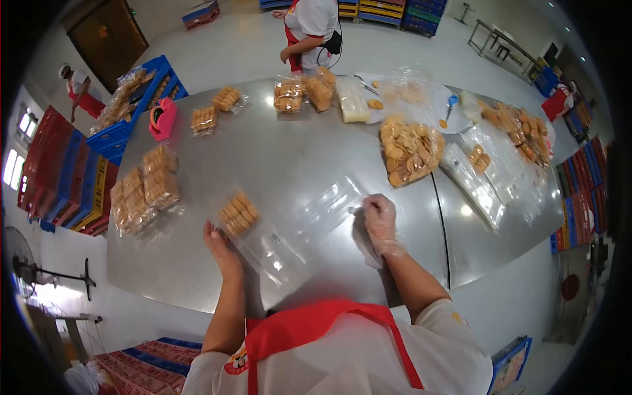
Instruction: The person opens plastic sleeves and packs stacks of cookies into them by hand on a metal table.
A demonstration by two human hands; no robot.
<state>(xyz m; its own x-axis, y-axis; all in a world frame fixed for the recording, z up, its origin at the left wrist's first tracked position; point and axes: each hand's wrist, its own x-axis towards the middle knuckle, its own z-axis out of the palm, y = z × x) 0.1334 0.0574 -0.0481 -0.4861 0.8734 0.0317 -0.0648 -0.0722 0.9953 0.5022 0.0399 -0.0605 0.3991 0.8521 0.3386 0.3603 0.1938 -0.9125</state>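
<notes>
In the middle of the steel table lies a clear plastic bag with rows of round biscuits (238, 212) at its far end; its slack part (276, 253) stretches toward my apron. My left hand (222, 249) is beside the biscuits, on their left, fingers apart and holding nothing. My right hand (380, 222), in a thin clear glove, is closed at the right edge of a flat clear plastic bag (332, 205). Its fingertips appear pinched on that bag. Left of my left hand are several filled biscuit packs (146, 184).
A large bag of loose biscuits (409, 151) and stacked clear bags (473, 184) lie right. At the far edge are more packs (288, 95) and a pink tape dispenser (162, 120). A blue crate (125, 135) adjoins the left corner. A person (313, 33) stands across.
</notes>
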